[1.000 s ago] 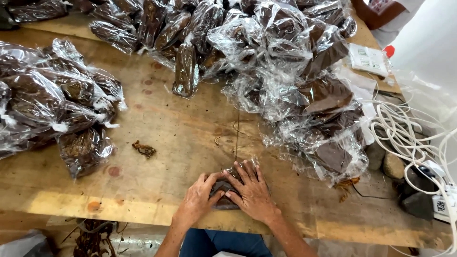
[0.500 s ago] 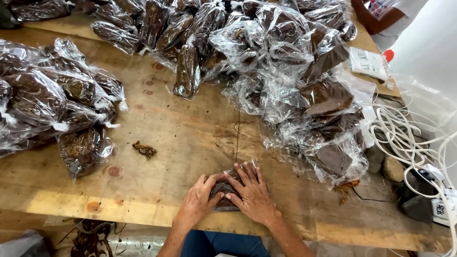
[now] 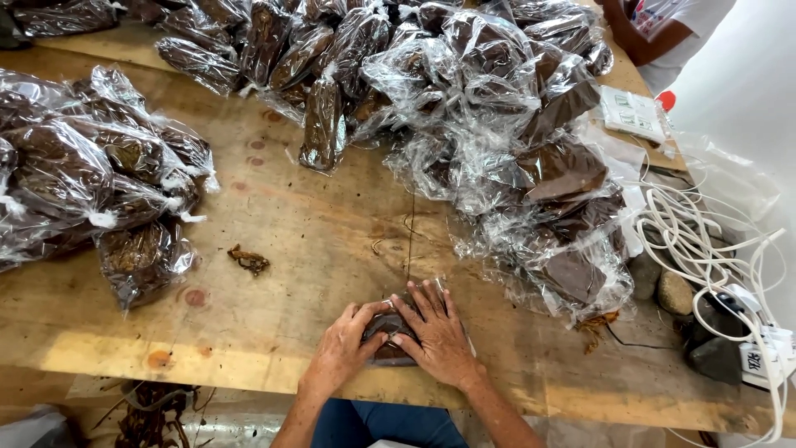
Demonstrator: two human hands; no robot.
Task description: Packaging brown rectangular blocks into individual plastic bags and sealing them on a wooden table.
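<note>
A small clear plastic packet of dark brown material [image 3: 386, 329] lies flat on the wooden table [image 3: 315, 241] near its front edge. My left hand [image 3: 344, 347] presses on the packet's left side with the fingers spread. My right hand [image 3: 438, 334] lies flat over its right side, fingers splayed toward the far side. Most of the packet is hidden under both hands. A heap of filled clear bags [image 3: 531, 166] sits just beyond my right hand.
More filled bags lie in a pile at the left [image 3: 91, 182] and along the far side [image 3: 274, 50]. A brown scrap [image 3: 249, 260] lies left of centre. White cables [image 3: 705, 249] and stones [image 3: 676, 292] sit at the right. Another person's arm [image 3: 638, 33] shows top right.
Both hands stay pressed on the packet in the same spot; the fingers have shifted only slightly.
</note>
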